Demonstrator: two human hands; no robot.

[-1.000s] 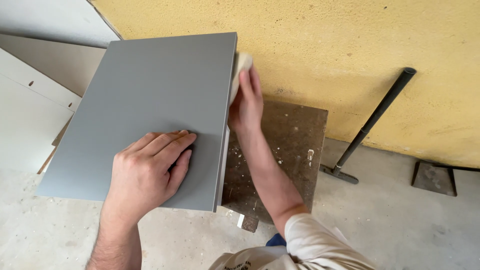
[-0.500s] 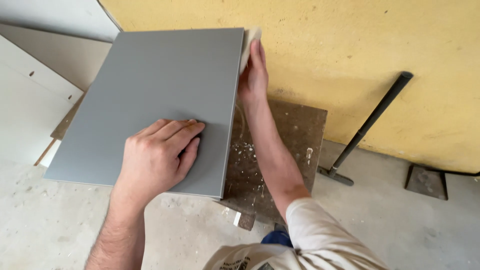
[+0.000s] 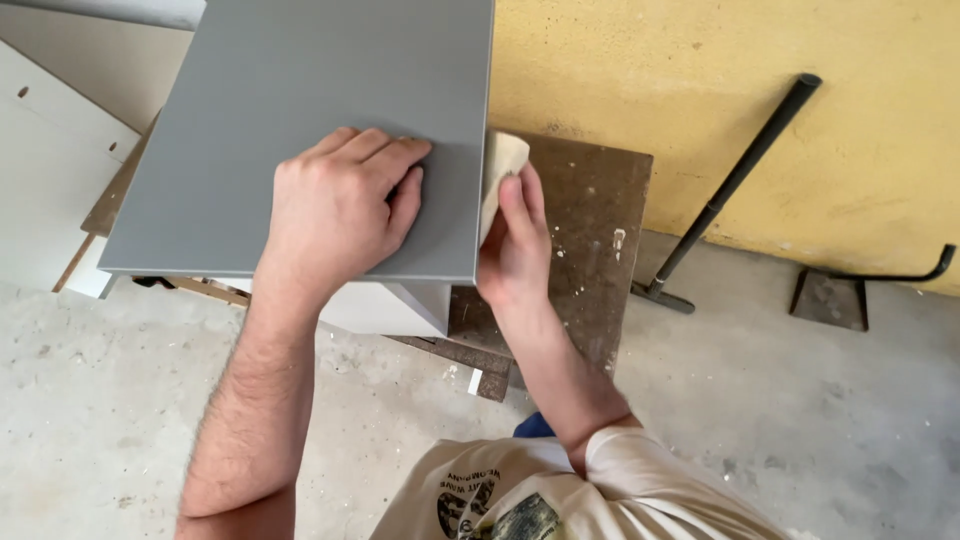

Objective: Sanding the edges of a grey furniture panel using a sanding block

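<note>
1. Pressing down on the flat grey rectangular panel (image 3: pixel 290 120): left hand (image 3: pixel 335 210) lies palm-down on its near right area, fingers close together and curled slightly, fingertips pointing right. It grips nothing, just bears flat on the face.
2. Right hand (image 3: pixel 515 250) is at the panel's right edge, near the near right corner. It pinches a small folded piece of pale beige sandpaper (image 3: pixel 498 170) against that edge, with one finger laid along the paper. Thumb is hidden behind the panel edge; can't tell how it sits.
3. Panel lies roughly level, left of centre, running out of view at the far side. Its near edge overhangs a white box-like piece (image 3: pixel 385 305) underneath.
4. Right of the panel: a stained dark brown wooden board (image 3: pixel 590 215), speckled with pale spots, touching the yellow plaster wall (image 3: pixel 680 90) at its far side.
5. White flat boards with small drilled holes (image 3: pixel 45 170) lie to the left, partly under the panel.
6. A black metal rod with a flat foot (image 3: pixel 735 180) leans on the wall, right of the brown board. Further right, a second dark foot plate with a bent bar (image 3: pixel 850 290) sits on the grey concrete floor (image 3: pixel 120 400).
</note>
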